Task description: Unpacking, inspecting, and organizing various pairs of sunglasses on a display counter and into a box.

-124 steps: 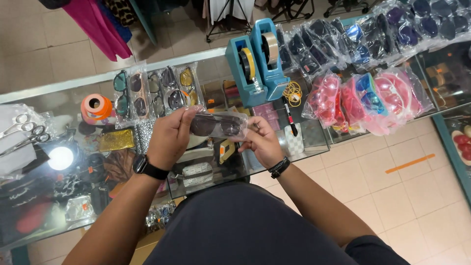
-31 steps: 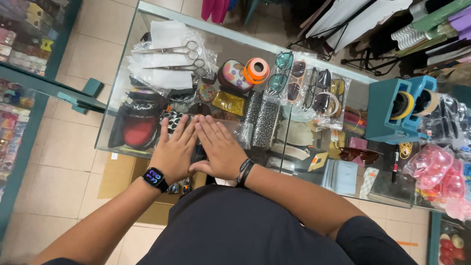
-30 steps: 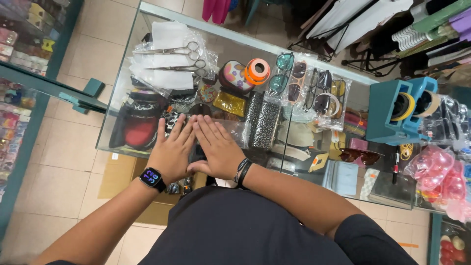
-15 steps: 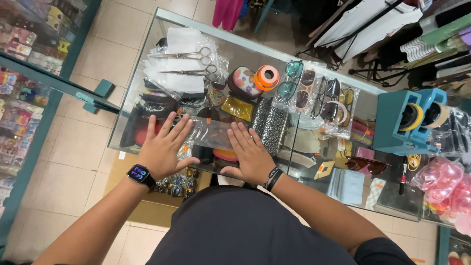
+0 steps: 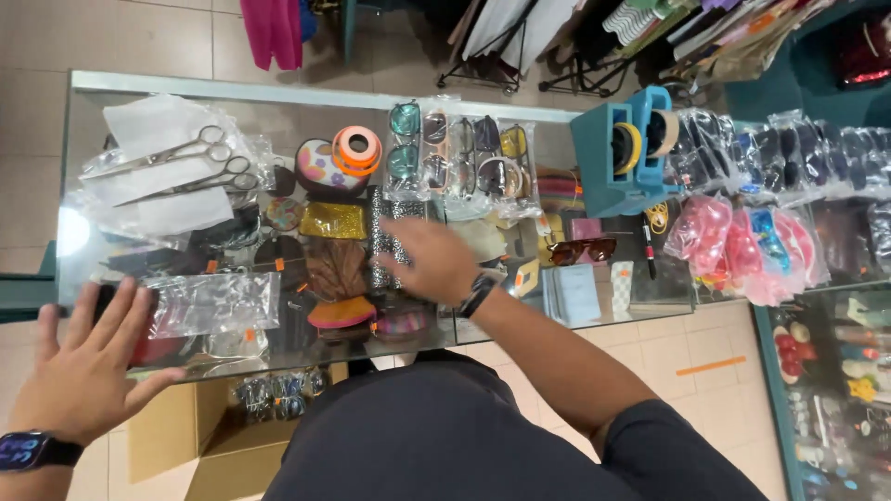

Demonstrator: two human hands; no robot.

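glass shop counter (image 5: 306,102) under me. my left hand (image 5: 88,366) is spread flat, holding nothing, beside the clear plastic sleeve (image 5: 213,301). my right hand (image 5: 432,260), blurred and open, reaches toward 1 bagged row of sunglasses (image 5: 459,158); better slow, fingertips first.

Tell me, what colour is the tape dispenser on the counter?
The tape dispenser is teal blue, seen clearly in the head view.

Dark grey short-sleeved shirt, bare forearms — a black smartwatch (image 5: 26,451) on one wrist, a black band (image 5: 479,295) on the other.
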